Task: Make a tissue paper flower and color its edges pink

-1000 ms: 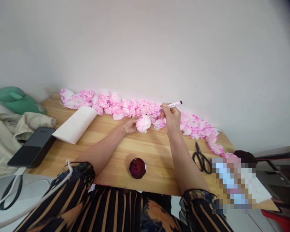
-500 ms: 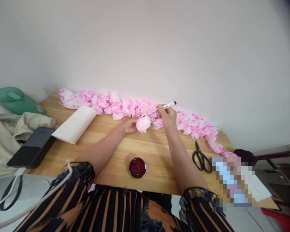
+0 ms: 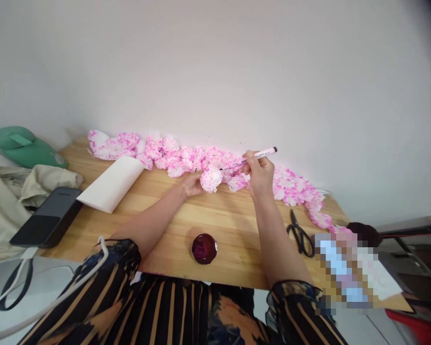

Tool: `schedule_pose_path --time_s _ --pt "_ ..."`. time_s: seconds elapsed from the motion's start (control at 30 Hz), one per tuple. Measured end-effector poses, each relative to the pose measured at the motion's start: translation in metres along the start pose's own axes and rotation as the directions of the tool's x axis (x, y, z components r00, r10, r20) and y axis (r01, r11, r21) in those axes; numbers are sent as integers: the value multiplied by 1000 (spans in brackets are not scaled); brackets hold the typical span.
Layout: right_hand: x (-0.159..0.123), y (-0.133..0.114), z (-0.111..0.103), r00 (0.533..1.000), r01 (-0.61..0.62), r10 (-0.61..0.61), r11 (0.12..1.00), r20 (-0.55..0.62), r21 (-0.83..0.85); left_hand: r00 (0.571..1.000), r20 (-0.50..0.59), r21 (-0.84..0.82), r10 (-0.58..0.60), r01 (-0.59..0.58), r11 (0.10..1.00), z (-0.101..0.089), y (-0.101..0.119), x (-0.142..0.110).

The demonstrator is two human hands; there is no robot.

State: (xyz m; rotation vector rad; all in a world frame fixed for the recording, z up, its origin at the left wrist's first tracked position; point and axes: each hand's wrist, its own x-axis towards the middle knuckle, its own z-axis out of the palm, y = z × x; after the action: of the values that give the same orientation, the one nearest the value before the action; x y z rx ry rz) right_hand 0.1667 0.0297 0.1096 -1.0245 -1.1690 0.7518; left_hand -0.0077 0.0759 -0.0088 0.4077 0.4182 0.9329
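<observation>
A white paper flower with pink flecks (image 3: 211,179) is held up by my left hand (image 3: 193,185), its fingers closed behind the bloom and partly hidden. My right hand (image 3: 261,176) grips a pink-and-white marker pen (image 3: 265,153), dark end pointing up to the right. The pen's dark tip is at or very near the flower's upper right edge; whether it touches I cannot tell. Behind both hands a long row of pink-and-white paper flowers (image 3: 158,149) lies along the wall. A small round bowl of dark red liquid (image 3: 204,249) stands between my forearms.
Black-handled scissors (image 3: 300,235) lie right of my right forearm. A folded white paper (image 3: 113,184) and a black power bank (image 3: 46,218) with a cable are at left, beside beige cloth (image 3: 53,179) and a green object (image 3: 25,148). A blurred patch (image 3: 345,273) covers the right corner.
My right hand has moved right with the marker, so its tip has shifted from the flower's top to its right edge. My left hand and flower have risen very slightly.
</observation>
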Motion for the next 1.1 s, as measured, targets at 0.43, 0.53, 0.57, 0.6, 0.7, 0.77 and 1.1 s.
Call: schedule_pose_path --time_s 0.43,0.53,0.57,0.6,0.7,0.77,1.1 --pt "-2 0 1 999 10 -9 1000 38 -22 999 33 -38 2 0 999 0 2 -2" --pt "-1 3 1 999 -19 21 999 44 -38 999 31 -35 6 -5 999 0 2 -2" --pt "-1 3 1 999 -19 20 999 33 -29 1000 28 -32 6 -5 999 0 2 -2" --pt "-1 3 1 1000 -10 10 1000 22 -16 1000 23 -28 7 -6 1000 0 2 -2" --pt "-2 0 1 1000 18 -18 1000 25 -1 1000 8 -23 10 -10 1000 0 1 -1" --pt "-4 -1 2 998 6 -4 1000 60 -30 1000 8 -25 14 -14 1000 0 1 -1" --pt "-5 -1 1 998 15 -11 998 67 -60 1000 8 -43 22 -21 999 -2 2 1"
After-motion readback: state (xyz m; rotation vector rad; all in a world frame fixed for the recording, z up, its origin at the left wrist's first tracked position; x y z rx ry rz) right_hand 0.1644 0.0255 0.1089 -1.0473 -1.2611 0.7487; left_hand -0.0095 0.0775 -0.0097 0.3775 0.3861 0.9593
